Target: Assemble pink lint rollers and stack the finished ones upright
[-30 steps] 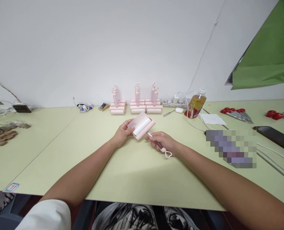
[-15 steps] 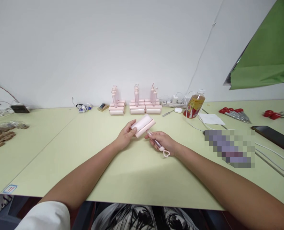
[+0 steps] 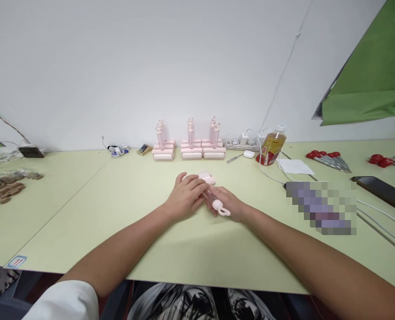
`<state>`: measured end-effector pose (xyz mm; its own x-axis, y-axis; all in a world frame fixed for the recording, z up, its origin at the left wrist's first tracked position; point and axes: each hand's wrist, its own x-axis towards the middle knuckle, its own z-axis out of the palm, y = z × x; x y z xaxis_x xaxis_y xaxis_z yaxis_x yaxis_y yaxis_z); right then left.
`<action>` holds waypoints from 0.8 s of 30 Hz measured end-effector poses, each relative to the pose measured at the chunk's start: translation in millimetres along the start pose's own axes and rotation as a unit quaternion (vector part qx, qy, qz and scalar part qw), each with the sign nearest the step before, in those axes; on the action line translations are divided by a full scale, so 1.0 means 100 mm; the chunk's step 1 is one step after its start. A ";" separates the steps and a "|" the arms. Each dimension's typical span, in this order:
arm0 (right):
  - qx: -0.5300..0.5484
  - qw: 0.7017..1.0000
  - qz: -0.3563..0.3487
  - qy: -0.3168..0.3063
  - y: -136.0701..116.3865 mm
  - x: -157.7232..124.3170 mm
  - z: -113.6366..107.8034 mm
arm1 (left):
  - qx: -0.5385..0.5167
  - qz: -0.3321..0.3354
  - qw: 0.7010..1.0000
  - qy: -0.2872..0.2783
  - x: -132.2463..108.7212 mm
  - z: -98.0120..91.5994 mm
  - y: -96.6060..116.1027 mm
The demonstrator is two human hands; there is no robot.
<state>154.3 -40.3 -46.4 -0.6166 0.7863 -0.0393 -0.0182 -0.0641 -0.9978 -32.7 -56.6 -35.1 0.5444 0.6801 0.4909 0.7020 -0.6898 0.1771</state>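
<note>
Both hands are on a pink lint roller (image 3: 207, 178) held just above the table in the middle of the view. My right hand (image 3: 229, 203) is closed around its clear handle, whose pink loop end points down to the right. Across the near side of the roller head lies my left hand (image 3: 186, 195), its fingers curled over the head and the top of the handle. Those fingers hide most of the head; only its far right part shows.
Several pink lint rollers (image 3: 192, 153) stand along the wall. To their right are a screwdriver (image 3: 234, 158), a power strip (image 3: 242, 146) and a drink bottle (image 3: 272, 145). Red-handled tools (image 3: 329, 160) and a black phone (image 3: 382, 192) lie further right. Brown pieces (image 3: 7, 191) lie far left.
My left hand has moved from the roller head's left end to over its top, fingers now covering it. The roller has turned and its loop has swung slightly left.
</note>
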 end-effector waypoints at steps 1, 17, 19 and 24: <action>-0.009 1.000 -0.007 0.002 0.00 0.00 0.00 | -0.028 -0.009 1.000 0.001 0.00 -0.01 -0.01; -0.066 0.997 -0.028 -0.021 0.14 0.04 0.03 | -0.193 -0.281 0.937 0.074 0.27 -0.25 -0.94; -0.063 0.998 -0.022 -0.019 0.16 0.05 0.02 | -0.150 -0.346 0.922 0.091 0.36 -0.33 -1.21; -0.057 0.998 -0.005 -0.013 0.17 0.07 0.02 | -0.115 -0.407 0.897 0.128 0.52 -0.40 -1.73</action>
<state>148.4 -37.1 -63.7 -0.6377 0.7698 -0.0289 0.0633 0.0150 -0.9979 -144.2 88.5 -6.2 -0.2496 0.9225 0.2944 0.6899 -0.0439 0.7226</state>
